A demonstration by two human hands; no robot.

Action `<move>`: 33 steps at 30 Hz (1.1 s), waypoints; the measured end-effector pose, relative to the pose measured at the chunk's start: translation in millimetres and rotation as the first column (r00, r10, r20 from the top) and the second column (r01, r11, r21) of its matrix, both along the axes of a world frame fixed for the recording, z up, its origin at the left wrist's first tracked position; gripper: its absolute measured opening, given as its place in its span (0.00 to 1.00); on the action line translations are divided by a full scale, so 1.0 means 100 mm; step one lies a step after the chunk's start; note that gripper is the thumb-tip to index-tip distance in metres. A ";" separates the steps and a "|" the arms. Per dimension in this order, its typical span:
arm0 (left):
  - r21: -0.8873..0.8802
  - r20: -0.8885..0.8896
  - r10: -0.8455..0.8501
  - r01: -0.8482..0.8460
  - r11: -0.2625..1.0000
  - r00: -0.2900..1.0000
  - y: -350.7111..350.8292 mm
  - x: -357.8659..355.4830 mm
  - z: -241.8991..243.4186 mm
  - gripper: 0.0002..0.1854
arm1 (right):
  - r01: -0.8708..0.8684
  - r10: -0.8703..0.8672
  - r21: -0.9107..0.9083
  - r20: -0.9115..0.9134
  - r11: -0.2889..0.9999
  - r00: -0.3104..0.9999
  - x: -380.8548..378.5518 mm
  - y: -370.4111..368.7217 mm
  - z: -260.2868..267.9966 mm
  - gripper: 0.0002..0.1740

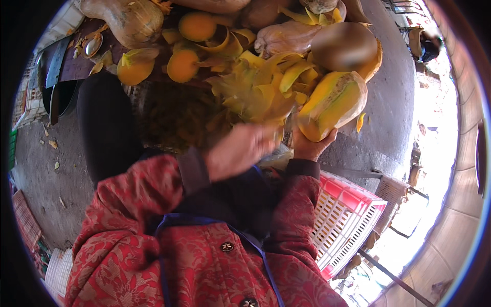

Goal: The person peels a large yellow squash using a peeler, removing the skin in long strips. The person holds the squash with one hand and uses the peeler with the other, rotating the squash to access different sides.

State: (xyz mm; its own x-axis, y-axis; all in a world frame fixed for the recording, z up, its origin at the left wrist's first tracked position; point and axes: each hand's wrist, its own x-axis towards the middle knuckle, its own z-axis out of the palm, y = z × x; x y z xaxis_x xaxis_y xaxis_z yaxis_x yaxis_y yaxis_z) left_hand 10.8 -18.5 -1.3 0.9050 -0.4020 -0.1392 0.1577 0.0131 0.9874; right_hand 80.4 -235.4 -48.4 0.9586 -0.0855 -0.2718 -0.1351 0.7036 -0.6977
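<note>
My right hand (308, 142) supports a partly peeled squash (334, 104) from below, its thumb on the near right side. Yellow-green peeled flesh shows on the squash, along with a strip of pale rind. My left hand (243, 151) is blurred, just left of the squash's lower end. Its fingers reach towards the squash; blur hides whether they grip a tool. Beyond both hands lies a heap of yellow squash peelings (261, 82), partly smeared by motion.
Whole squashes (128, 23) and cut pieces with orange faces (183, 66) lie on the dark table (71, 69). A small shiny round object (93, 46) sits at the left. My dark-clothed knee (109, 126) is below the table edge. A red-and-white plastic crate (341, 218) stands at right.
</note>
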 end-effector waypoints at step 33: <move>0.236 0.320 -0.148 0.072 0.969 0.936 -0.50 2.04 0.06 0.19 | -0.055 0.063 0.100 -0.077 0.993 0.995 -0.06 -0.07 -0.11 0.45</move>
State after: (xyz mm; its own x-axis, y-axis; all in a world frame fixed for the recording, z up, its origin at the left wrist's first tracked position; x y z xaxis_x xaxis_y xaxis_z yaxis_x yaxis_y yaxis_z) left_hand 214.8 -68.1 4.3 0.8660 -0.4956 0.0667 -0.1916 -0.2058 0.9596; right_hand 74.2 -242.3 -59.4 0.9360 0.0017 -0.3520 -0.2312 0.7571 -0.6110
